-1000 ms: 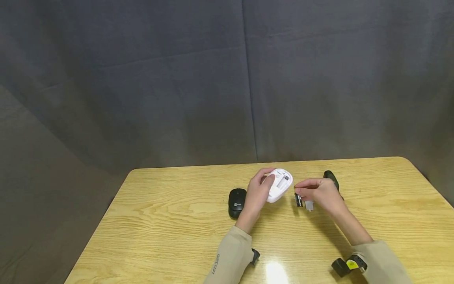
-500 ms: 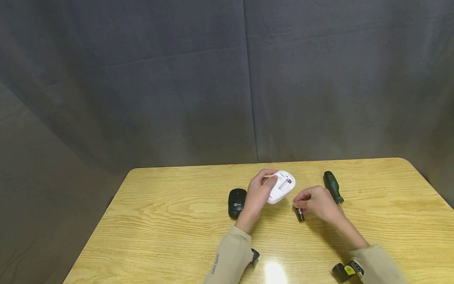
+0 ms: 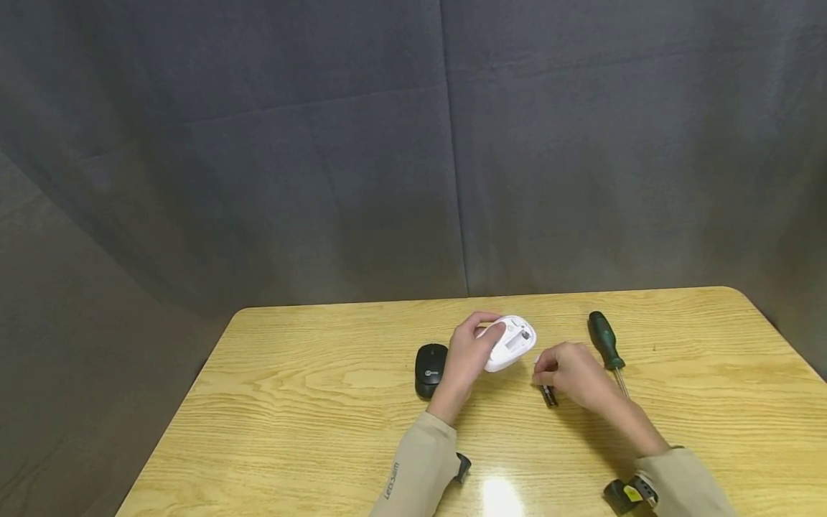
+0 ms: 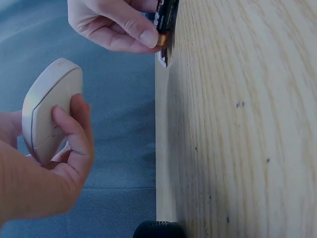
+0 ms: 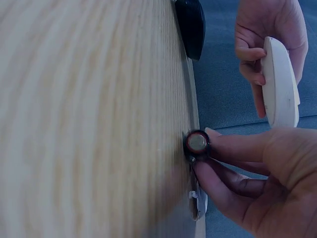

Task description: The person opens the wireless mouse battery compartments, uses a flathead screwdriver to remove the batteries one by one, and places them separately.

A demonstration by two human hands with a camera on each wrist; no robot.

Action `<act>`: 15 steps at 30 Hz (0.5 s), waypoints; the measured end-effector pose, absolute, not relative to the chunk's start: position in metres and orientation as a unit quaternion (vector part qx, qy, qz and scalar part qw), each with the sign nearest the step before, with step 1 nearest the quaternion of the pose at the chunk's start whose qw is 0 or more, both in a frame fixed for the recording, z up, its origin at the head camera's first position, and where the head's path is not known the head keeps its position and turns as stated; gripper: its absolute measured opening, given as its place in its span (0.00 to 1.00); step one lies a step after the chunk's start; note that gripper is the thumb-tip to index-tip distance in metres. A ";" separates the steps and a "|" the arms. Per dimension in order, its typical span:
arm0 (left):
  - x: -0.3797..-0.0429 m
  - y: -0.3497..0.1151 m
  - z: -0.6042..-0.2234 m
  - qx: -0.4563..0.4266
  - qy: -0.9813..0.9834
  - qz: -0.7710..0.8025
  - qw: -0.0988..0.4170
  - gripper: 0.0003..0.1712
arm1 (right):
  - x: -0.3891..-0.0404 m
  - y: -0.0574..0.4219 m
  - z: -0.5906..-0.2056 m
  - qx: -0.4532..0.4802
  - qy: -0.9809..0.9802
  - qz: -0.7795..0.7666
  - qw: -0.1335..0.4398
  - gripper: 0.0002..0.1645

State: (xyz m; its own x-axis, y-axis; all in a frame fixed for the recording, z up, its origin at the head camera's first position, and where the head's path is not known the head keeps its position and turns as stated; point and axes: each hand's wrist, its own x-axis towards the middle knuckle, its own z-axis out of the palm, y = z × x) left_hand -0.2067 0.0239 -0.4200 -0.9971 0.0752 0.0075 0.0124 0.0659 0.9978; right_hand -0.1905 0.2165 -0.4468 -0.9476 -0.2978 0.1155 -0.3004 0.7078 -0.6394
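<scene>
In the head view my left hand grips a white computer mouse above the table, its underside up. A battery slot shows in that underside with no battery in it. Lower and to the right, my right hand pinches a black AA-type battery close over the tabletop. Thumb and fingertips hold one end, as the right wrist view shows with the battery's round metal end facing the camera. Beside it in that view lies a small whitish cover, which the right hand hides in the head view.
A black mouse stands on the wooden table left of my left forearm. Beyond my right hand lies a green-handled screwdriver, its shaft toward me. A grey curtain hangs behind the table's far edge.
My right hand has lowered the battery toward the table and slightly nearer to me, covering the small whitish cover and uncovering the screwdriver. The white mouse has barely moved.
</scene>
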 end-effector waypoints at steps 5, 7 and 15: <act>-0.207 0.024 -0.422 0.029 0.743 0.668 0.034 0.15 | -0.192 0.219 -0.446 0.177 -0.926 0.334 0.021 0.09; -0.208 0.024 -0.422 0.029 0.745 0.665 0.038 0.15 | -0.192 0.221 -0.443 0.166 -0.922 0.348 0.030 0.08; -0.207 0.028 -0.425 0.018 0.759 0.648 0.064 0.22 | -0.190 0.222 -0.427 0.103 -0.842 0.529 -0.040 0.20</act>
